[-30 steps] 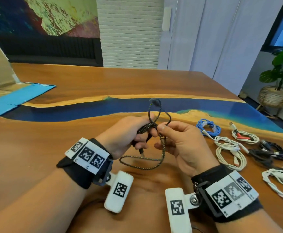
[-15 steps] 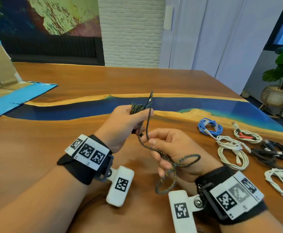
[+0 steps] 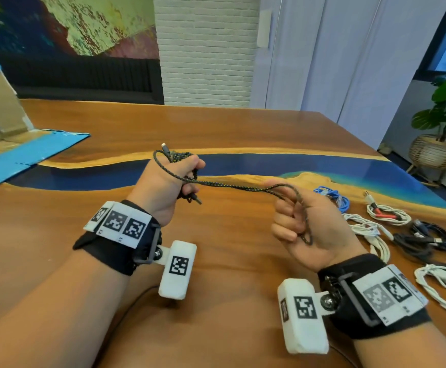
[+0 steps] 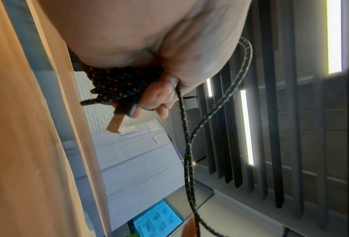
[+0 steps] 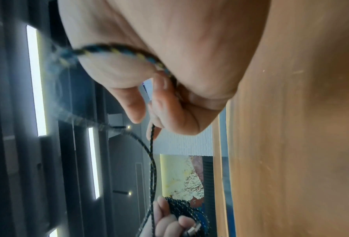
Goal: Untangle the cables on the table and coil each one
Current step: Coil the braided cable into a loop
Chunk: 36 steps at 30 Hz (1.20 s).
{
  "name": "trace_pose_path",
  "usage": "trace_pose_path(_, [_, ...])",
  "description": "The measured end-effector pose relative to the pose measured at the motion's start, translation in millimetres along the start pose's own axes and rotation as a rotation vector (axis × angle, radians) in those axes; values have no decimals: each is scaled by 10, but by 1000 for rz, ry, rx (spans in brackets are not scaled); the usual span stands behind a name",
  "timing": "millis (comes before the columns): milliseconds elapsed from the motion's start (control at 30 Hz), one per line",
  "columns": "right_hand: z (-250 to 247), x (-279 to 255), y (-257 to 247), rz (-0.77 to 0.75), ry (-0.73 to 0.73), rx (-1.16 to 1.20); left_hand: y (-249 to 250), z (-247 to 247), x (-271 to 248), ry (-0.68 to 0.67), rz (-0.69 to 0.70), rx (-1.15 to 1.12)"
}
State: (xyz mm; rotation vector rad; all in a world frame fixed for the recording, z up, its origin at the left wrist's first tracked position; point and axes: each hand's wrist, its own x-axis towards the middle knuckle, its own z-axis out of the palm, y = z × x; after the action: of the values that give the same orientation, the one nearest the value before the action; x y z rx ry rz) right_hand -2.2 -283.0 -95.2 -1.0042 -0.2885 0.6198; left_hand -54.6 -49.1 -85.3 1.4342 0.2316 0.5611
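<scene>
A dark braided cable (image 3: 232,185) with yellow and blue flecks stretches in the air between my two hands above the wooden table (image 3: 216,128). My left hand (image 3: 174,176) grips a bundle of its coils in a fist; a small plug (image 3: 165,148) sticks up above the fist, and a USB plug (image 4: 118,121) pokes out below the fingers. My right hand (image 3: 296,219), palm up, curls its fingers round a loop of the same cable (image 5: 116,51), which runs across the palm.
Several coiled cables lie at the right of the table: a blue one (image 3: 333,197), white ones (image 3: 370,229), a white one with red plugs (image 3: 386,213), black ones (image 3: 426,237). A blue-and-cardboard box (image 3: 9,144) sits far left. A potted plant (image 3: 445,128) stands beyond the right edge.
My hands have moved apart: the right hand has swung out to the right, drawing the cable nearly taut, while the left hand holds the coiled bundle in its fist.
</scene>
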Motion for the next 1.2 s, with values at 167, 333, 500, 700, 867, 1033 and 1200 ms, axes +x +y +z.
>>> trace_pose_path(167, [-39,-20,-22,-122,-8,-151,-37,22,1,0,-28,12])
trace_pose_path(333, [-2,-67,-27,-173,-20,-183,-27,54,-21,-9,-88,54])
trace_pose_path(500, [-85,62,-48,-280,265,-108,8,57,-4,23,-177,-49])
trace_pose_path(700, [-131,56,-129,-334,359,56,10,-13,39,84,-265,-227])
trace_pose_path(867, [-148,40,-128,-381,437,-122,3,43,-15,29,-255,-138])
trace_pose_path(1033, [-302,52,-129,-410,243,-647,46,49,-35,2,-245,-105])
trace_pose_path(1200, [-192,-91,-251,-117,-36,-173,35,-84,64,79,-268,-189])
